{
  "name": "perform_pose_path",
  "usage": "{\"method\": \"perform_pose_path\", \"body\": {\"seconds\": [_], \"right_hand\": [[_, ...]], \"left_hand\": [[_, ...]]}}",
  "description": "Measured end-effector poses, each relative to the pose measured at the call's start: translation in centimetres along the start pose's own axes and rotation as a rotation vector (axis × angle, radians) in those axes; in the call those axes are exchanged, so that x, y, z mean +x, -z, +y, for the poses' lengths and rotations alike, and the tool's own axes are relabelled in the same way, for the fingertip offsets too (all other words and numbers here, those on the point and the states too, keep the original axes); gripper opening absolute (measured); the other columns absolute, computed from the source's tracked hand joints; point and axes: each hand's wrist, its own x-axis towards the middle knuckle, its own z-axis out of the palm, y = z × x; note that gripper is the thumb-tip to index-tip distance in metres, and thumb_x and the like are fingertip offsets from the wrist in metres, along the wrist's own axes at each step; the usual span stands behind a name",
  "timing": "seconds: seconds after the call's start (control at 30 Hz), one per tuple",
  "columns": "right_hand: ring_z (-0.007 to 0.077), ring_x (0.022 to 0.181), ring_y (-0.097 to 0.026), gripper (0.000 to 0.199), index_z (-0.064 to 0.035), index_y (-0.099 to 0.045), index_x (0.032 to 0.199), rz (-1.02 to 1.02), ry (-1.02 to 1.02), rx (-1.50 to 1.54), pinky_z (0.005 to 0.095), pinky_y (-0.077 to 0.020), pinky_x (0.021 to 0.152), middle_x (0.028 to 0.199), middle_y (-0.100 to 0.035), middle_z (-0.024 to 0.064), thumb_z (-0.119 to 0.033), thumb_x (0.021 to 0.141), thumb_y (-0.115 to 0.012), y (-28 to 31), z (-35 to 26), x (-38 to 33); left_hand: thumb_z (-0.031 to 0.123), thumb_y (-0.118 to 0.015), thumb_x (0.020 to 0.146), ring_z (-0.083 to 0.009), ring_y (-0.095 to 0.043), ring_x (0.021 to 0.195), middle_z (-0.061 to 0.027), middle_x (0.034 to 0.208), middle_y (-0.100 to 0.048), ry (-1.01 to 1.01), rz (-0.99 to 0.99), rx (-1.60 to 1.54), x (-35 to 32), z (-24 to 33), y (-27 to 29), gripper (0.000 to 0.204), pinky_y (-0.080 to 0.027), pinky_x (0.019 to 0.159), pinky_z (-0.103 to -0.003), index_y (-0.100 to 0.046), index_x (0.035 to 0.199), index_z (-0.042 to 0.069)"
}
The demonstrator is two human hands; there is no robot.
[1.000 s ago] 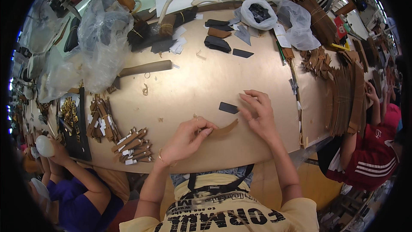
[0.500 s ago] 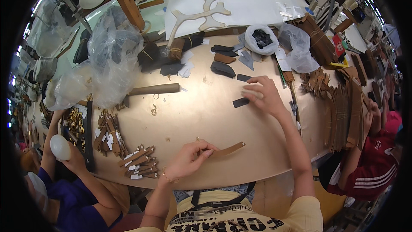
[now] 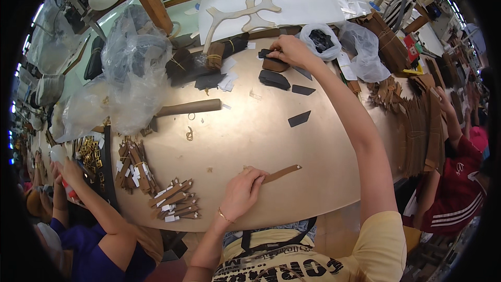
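Low in the middle, my left hand (image 3: 243, 192) is closed on one end of a narrow brown leather strap (image 3: 282, 173), which points to the right. My right hand (image 3: 293, 51) reaches to the far side of the table, its fingers pinched at a small black piece (image 3: 264, 53). Beneath that hand lies a brown bundle of pieces (image 3: 274, 65), with a black bundle (image 3: 273, 79) just nearer. Two loose black slanted pieces lie apart on the table: one farther (image 3: 302, 90), one nearer (image 3: 299, 119).
Brown straps with white tags (image 3: 175, 199) lie in a pile at left, beside gold buckles (image 3: 90, 152). Clear plastic bags (image 3: 134, 68) stand at far left. A white bag of black scraps (image 3: 319, 42) and brown leather stacks (image 3: 415, 136) are at right. Co-workers sit on both sides.
My right hand has moved away from the loose black pieces to the far bundles. A rounded pale object seen at its fingers no longer shows. My left hand keeps the strap, shifted slightly right.
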Motion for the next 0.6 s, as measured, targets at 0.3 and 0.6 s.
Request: {"method": "perform_pose_path", "body": {"seconds": [0.3,0.6], "right_hand": [[0.0262,0.072,-0.066,0.028,0.0001,-0.073,0.093,0.034,-0.073,0.327,0.0371,-0.0512,0.068,0.082,-0.071,0.0152,-0.023,0.079,-0.081,-0.3,0.4,-0.5],[0.0253,0.078,-0.063,0.024,-0.0023,-0.066,0.084,0.203,-0.088,0.293,0.0372,-0.0496,0.070,0.081,-0.066,0.0095,-0.017,0.076,-0.083,-1.4,-0.1,-1.4]], "left_hand": [[0.009,-0.057,0.095,-0.0315,-0.064,0.080,-0.0115,0.091,-0.065,0.014,-0.066,-0.005,0.6,0.0,0.9,0.013,-0.051,0.072,-0.040,-0.067,0.101,0.005],[0.007,-0.058,0.093,-0.0298,-0.063,0.077,-0.0110,0.088,-0.065,0.011,-0.011,0.010,0.4,-0.1,0.4,0.014,-0.050,0.072,-0.037,-0.070,0.101,0.006]]}}
